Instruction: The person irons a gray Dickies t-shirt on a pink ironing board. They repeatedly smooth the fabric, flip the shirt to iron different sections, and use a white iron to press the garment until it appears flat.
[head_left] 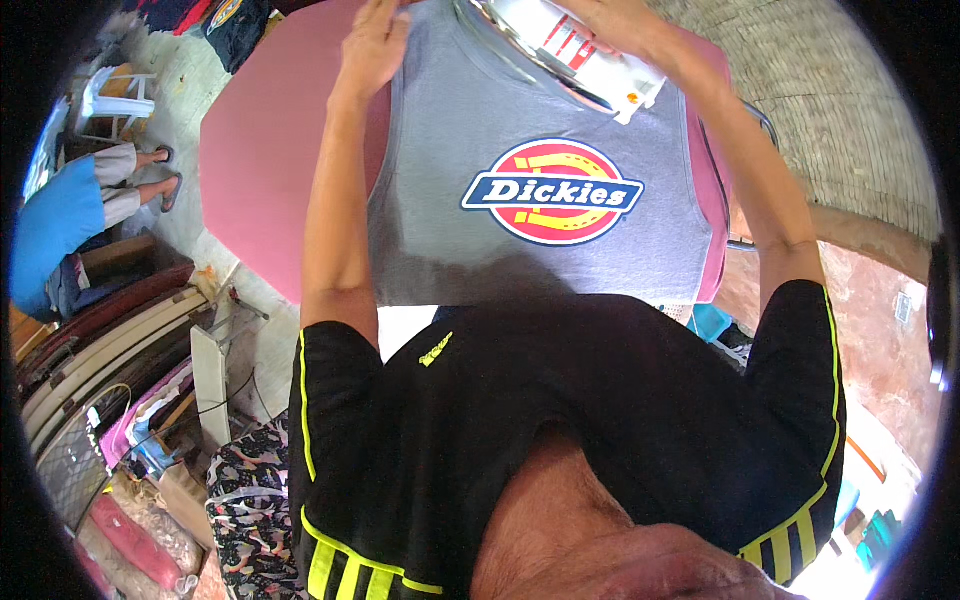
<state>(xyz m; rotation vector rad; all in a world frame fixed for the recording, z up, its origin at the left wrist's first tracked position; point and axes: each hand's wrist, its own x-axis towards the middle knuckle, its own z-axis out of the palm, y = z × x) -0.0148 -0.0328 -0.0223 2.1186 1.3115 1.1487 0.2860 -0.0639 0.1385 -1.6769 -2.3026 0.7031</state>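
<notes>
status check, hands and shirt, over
Left hand flat on grey shirt near its shoulder. Right hand gripping white iron at the collar. Shirt spread on pink board. Nothing in the way.

Person's body, head view, 2 bare arms in short black sleeves with yellow-green trim.

Left arm: rises from the lower frame, elbow slightly bent, forearm nearly vertical. Left hand (375, 45): near the top edge, palm down, fingers together and pressed flat, fingertips cut off by the frame.

Right arm: extends up and inward from the right, forearm slanted toward the top centre. Right hand (610, 25): at the top edge, fingers curled in a grasp, partly out of frame.

Hands well apart, both at the same height.
</notes>
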